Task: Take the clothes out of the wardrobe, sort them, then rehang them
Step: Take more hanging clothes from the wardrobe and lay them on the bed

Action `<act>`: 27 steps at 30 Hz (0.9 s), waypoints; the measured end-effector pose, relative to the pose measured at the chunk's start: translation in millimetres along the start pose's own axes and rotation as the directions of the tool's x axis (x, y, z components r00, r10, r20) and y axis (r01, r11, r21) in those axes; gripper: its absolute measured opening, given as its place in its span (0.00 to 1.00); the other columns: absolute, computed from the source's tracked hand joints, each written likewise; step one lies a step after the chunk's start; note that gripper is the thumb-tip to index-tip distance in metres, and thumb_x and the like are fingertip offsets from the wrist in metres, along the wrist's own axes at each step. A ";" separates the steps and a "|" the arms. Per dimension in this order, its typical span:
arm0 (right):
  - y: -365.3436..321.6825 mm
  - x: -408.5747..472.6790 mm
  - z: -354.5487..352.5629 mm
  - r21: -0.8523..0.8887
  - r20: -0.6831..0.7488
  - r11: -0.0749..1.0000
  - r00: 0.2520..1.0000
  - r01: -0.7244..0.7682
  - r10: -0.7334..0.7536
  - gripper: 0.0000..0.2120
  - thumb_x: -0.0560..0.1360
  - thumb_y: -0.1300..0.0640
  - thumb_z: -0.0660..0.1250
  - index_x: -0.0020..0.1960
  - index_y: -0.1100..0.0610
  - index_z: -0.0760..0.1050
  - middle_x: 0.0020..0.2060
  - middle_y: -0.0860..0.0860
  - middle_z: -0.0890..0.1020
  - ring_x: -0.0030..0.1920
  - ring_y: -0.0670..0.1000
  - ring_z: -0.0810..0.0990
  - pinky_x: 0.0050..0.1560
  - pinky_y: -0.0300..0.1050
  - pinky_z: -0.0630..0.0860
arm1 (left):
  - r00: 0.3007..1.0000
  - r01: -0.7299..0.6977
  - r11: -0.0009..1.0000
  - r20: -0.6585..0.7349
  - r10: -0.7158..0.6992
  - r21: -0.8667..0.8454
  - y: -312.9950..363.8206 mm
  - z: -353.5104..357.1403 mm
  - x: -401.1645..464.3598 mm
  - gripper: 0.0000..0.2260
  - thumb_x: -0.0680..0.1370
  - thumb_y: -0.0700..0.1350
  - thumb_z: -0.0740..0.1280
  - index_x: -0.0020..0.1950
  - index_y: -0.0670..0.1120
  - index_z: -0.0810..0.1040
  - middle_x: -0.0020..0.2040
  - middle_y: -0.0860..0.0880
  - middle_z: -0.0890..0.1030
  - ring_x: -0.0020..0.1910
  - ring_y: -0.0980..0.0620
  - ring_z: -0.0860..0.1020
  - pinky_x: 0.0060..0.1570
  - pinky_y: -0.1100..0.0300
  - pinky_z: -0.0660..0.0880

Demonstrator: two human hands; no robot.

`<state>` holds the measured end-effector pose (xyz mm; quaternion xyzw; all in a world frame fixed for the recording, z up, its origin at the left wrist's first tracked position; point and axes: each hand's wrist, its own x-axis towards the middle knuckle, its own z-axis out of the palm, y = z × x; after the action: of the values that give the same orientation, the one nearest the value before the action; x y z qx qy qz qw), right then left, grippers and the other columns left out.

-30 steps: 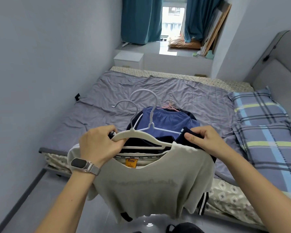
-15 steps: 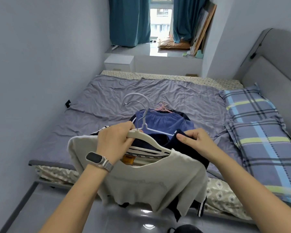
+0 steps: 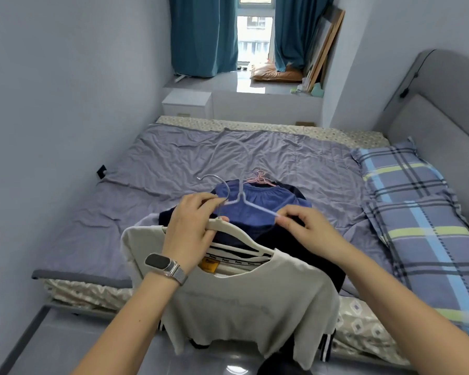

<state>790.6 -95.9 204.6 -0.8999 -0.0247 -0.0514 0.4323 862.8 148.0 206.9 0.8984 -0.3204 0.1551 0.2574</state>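
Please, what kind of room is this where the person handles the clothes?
Most likely a small bedroom in a home. A bed with a wrinkled grey cover fills most of it, a plaid pillow lies by the padded headboard, and teal curtains frame the window.

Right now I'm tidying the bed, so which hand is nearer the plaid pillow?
Right. The right hand pinches a thin hanger just left of the pillow; the left hand is farther left.
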 end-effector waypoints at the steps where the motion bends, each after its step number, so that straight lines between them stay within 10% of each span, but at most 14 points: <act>1: 7.4 16.6 -8.2 -0.015 -0.044 1.000 0.999 0.003 -0.003 0.09 0.78 0.56 0.65 0.39 0.48 0.76 0.34 0.44 0.79 0.39 0.41 0.75 0.46 0.41 0.71 | 1.000 -0.011 0.999 -0.013 0.012 0.032 -0.7 7.3 8.3 0.19 0.75 0.55 0.58 0.62 0.50 0.75 0.58 0.49 0.76 0.58 0.50 0.71 0.58 0.56 0.68; 10: 94.2 191.3 -131.3 0.010 -0.124 0.998 0.991 -0.056 0.057 0.11 0.80 0.56 0.62 0.39 0.50 0.75 0.34 0.43 0.76 0.36 0.38 0.72 0.43 0.36 0.68 | 0.979 0.200 0.978 0.039 -0.198 -0.065 9.2 74.6 111.4 0.06 0.72 0.47 0.61 0.41 0.54 0.77 0.34 0.65 0.71 0.33 0.62 0.73 0.37 0.65 0.66; 19: 249.4 306.5 -94.1 0.049 0.014 0.952 0.953 -0.303 0.303 0.10 0.65 0.48 0.62 0.29 0.52 0.70 0.27 0.47 0.69 0.32 0.46 0.67 0.38 0.48 0.63 | 0.903 0.425 0.905 0.082 -0.422 -0.018 -30.5 161.8 229.3 0.05 0.72 0.46 0.62 0.40 0.53 0.77 0.37 0.60 0.74 0.44 0.57 0.74 0.46 0.58 0.61; 24: 311.4 406.8 -98.2 -0.134 -0.027 0.927 0.936 -0.351 0.351 0.11 0.71 0.51 0.60 0.35 0.56 0.70 0.33 0.51 0.76 0.41 0.55 0.75 0.42 0.50 0.67 | 0.864 0.499 0.866 0.099 -0.493 -0.041 -50.4 203.2 267.3 0.04 0.72 0.45 0.66 0.40 0.53 0.78 0.42 0.58 0.76 0.45 0.59 0.75 0.46 0.62 0.56; 27: 361.0 443.1 -80.3 -0.397 -0.049 0.841 0.923 -0.368 0.381 0.11 0.77 0.55 0.63 0.56 0.58 0.73 0.53 0.59 0.79 0.58 0.62 0.74 0.56 0.52 0.68 | 0.860 0.506 0.862 0.094 -0.501 -0.037 -62.1 222.8 283.7 0.04 0.73 0.48 0.66 0.39 0.55 0.76 0.41 0.57 0.75 0.42 0.60 0.74 0.48 0.63 0.57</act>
<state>1257.1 -384.2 24.9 -0.9569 0.1553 0.0443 0.2412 1140.6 -76.8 127.7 0.9483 -0.0892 0.0360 0.3025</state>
